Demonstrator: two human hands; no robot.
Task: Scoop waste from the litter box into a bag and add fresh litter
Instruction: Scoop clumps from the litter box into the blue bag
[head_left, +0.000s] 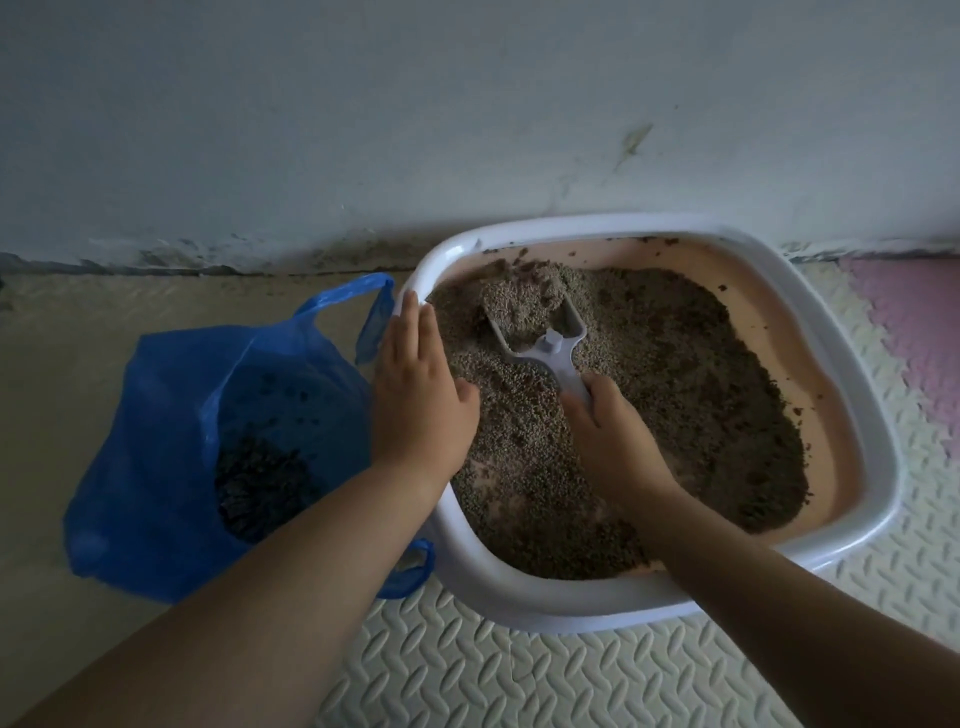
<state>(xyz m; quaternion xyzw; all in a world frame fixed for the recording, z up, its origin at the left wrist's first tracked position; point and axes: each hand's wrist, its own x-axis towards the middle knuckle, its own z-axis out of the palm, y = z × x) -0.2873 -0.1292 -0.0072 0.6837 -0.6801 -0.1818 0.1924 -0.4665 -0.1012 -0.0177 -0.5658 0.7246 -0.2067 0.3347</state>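
**Scoop loaded in the litter box, bag open beside it**

The litter box (880, 467) lies under and ahead of both hands: a white-rimmed tray with pale pink inner walls, set on the floor against the wall (363, 130). It holds a bed of grey-brown litter (675, 389), piled deeper beyond and to the right of the right hand. Near the wrists the litter is thin, and the pink bottom shows through. Crumbs cling to the far inner wall.

The scoop (553, 348), pale plastic, lies in the litter just ahead of the right hand. Its bowl points away toward the far left corner and is heaped with litter.

To the left of the left hand, touching the box's side, stands a blue plastic bag (171, 415) with its mouth open. A dark heap of waste (260, 483) lies in its bottom. One bag handle loops up just beyond the left fingertips, and another lies beside the left forearm.

The left hand (421, 395) is flat, palm down, with its fingers straight and together. Its fingertips rest on the box's left rim and its thumb reaches out over the litter. The right hand (613, 431) is curled round the scoop's handle, knuckles up, low over the litter. Both forearms reach forward, bare.

A cream foam mat (519, 675) with a pressed pattern lies under the box.
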